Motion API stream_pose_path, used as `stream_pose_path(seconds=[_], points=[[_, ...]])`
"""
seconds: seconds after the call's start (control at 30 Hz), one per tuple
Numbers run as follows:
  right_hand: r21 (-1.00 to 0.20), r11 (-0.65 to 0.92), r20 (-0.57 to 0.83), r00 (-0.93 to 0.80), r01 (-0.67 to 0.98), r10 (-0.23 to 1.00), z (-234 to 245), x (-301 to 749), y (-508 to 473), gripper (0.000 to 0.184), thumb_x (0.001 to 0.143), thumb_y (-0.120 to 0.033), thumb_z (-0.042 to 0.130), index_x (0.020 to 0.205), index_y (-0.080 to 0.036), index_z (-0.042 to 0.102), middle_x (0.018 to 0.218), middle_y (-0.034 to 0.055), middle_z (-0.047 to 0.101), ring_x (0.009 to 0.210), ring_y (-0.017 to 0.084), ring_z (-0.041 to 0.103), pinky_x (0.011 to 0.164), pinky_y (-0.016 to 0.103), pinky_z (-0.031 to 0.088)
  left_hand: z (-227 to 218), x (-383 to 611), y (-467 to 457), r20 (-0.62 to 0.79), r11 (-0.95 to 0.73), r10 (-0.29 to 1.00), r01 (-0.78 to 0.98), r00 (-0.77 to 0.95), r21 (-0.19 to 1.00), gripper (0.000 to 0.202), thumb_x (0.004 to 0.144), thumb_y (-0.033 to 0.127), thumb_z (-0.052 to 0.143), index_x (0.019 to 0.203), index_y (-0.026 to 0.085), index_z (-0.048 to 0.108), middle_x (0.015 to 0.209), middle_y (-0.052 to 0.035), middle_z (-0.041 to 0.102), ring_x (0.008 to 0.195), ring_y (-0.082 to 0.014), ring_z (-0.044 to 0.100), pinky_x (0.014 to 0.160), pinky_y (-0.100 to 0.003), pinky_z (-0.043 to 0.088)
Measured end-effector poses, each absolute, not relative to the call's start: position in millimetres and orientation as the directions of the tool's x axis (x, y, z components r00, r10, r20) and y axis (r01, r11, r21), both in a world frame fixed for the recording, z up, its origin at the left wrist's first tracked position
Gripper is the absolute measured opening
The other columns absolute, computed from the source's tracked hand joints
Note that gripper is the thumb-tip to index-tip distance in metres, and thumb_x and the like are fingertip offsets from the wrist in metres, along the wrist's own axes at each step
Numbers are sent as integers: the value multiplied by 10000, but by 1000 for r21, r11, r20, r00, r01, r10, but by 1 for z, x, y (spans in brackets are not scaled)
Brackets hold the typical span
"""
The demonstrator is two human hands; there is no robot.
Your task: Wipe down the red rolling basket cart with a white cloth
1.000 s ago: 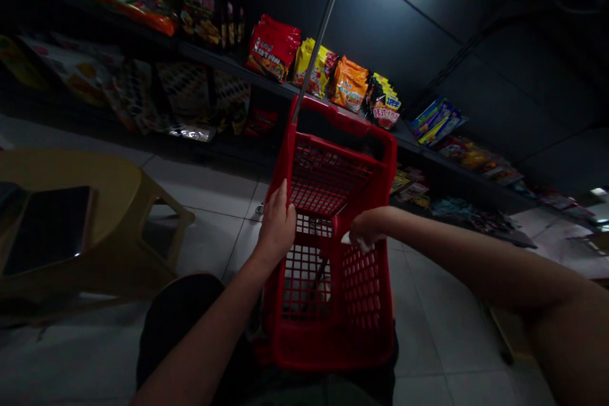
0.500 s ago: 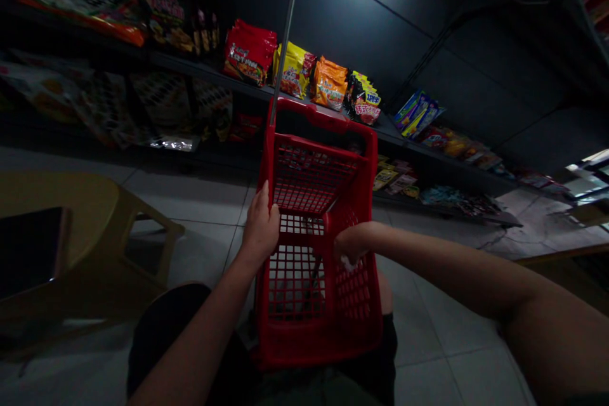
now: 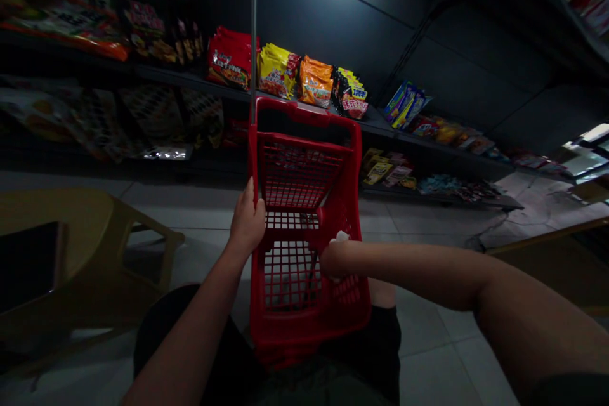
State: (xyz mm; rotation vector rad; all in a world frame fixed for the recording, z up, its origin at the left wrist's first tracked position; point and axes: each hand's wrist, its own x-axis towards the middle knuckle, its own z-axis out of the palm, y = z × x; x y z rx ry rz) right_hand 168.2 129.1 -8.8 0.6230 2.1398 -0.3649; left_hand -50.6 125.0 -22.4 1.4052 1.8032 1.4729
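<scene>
Fingers (image 3: 248,198) of left hand (image 3: 246,225) around red basket rim (image 3: 252,146), right arm (image 3: 404,271) outstretched

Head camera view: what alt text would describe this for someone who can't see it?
A person's left hand grips the rim of a red plastic shopping basket, while the right hand holds a white tissue or cloth against its side. Colourful food packets line dark shelves ahead.
</scene>
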Motion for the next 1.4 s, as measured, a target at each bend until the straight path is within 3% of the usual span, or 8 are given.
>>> stream_pose_path(seconds=[0.17, 0.33, 0.43, 0.63, 0.8, 0.9, 1.1, 1.4], points=[[-409, 844, -812, -561, 347, -163, 26, 190, 111, 272, 606, -120, 806, 801, -300, 748, 744, -61, 703, 718, 153, 664, 637, 239, 477, -20, -59, 131, 271, -81, 890, 458, -367, 885, 619, 906, 217, 427, 1516, 175, 331, 1539, -113, 414, 1421, -250, 381, 1203, -464, 289], [144, 916, -704, -612, 374, 361, 49, 190, 130, 204, 896, -195, 586, 1061, -201, 706, 1038, 111, 732, 963, 260, 688, 843, 408, 503, -22, -67, 137, 284, -88, 895, 488, -344, 868, 642, 881, 208, 449, 1513, 195, 337, 1545, -91, 410, 1420, -245, 382, 1205, -465, 286], [243, 872, -702, -544, 426, 461, 43, 180, 126, 238, 914, -200, 546, 1097, -181, 697, 1049, 149, 728, 939, 297, 701, 768, 437, 531, -22, -70, 140, 295, -81, 886, 510, -356, 857, 640, 865, 197, 449, 1499, 209, 359, 1526, -77, 440, 1411, -237, 399, 1204, -458, 291], [-433, 849, -621, -783, 304, -37, 42, 181, 99, 403, 821, -267, 674, 1222, -277, 635, 1012, 11, 732, 839, 178, 692, 615, 242, 492, -19, -83, 145, 283, -34, 897, 585, -340, 811, 635, 891, 239, 420, 1516, 191, 324, 1558, -81, 400, 1431, -235, 377, 1205, -439, 277], [-384, 855, 163, -885, 349, 435, 52, 218, 95, 259, 903, -239, 605, 1158, -266, 640, 1151, 24, 693, 1018, 155, 642, 841, 266, 485, -6, -101, 143, 170, 109, 930, 684, -327, 721, 672, 914, 285, 405, 1555, 184, 230, 1552, -134, 399, 1400, -297, 423, 1148, -505, 343], [-207, 906, 497, -758, 371, 423, 32, 239, 86, 202, 928, -237, 577, 1111, -276, 653, 1214, 37, 679, 1121, 183, 600, 1012, 365, 430, 7, -94, 137, 209, 233, 891, 800, -404, 553, 688, 900, 323, 454, 1541, 154, 270, 1600, -197, 269, 1434, -400, 327, 1122, -638, 283], [-146, 970, 552, -798, 196, 244, 2, 248, 110, 318, 908, -364, 602, 1213, -271, 608, 1286, 25, 648, 1279, 199, 508, 1218, 472, 192, 7, -13, 114, 253, 23, 933, 746, -254, 665, 623, 965, 370, 364, 1545, 172, 255, 1613, -134, 267, 1505, -284, 185, 1203, -559, 178], [-633, 670, 667, -165, 388, 727, -2, 227, 229, 368, 873, -224, 592, 1239, -226, 620, 1256, 100, 611, 1207, 237, 534, 1059, 430, 414, -22, 43, 94, 7, -18, 999, 213, 54, 977, 636, 964, 574, 347, 1426, 160, 490, 1389, -132, 594, 1345, -235, 502, 1196, -456, 292]])
